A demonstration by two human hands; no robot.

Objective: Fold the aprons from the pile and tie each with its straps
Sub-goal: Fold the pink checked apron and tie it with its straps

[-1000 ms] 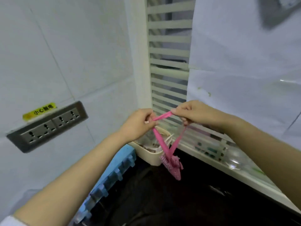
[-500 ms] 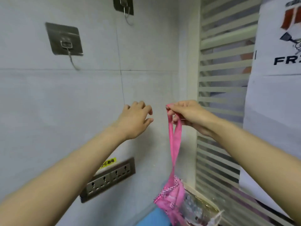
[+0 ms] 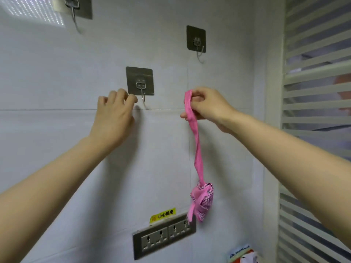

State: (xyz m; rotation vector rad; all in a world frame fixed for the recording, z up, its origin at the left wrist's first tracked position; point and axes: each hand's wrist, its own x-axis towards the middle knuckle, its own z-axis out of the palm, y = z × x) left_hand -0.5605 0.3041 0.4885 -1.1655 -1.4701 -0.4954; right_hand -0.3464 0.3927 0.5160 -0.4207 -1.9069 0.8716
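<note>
Finds the right hand [image 3: 207, 107] raised before the tiled wall [image 3: 57, 73], fingers curled tight and pinching the top of a pink strap [image 3: 196, 145]. Notes the strap hanging straight down from that grip, clear of the wall as far as can be judged. Records at its lower end the folded apron [image 3: 202, 203], a small pink patterned bundle bound with the strap, a short loose end trailing below. Places the bundle just above the right end of a metal socket strip [image 3: 164, 236], overlapping its upper corner in the view; cannot tell whether touching.

Finds the left hand [image 3: 114, 114] raised with its back to the camera, fingers partly bent, nothing visibly held, fingertips just beside the middle hook [image 3: 140, 81]; cannot confirm contact. Notes that hook bare, between the two hands.

Lists two further adhesive hooks: upper right hook [image 3: 196, 39] above the right hand, upper left hook [image 3: 76, 6] cut by the top edge. Lists a yellow warning label [image 3: 163, 215] directly over the socket strip, a slatted screen [image 3: 315, 92] along the right side, and a printed packet [image 3: 242, 254] at the bottom edge, only partly visible.
</note>
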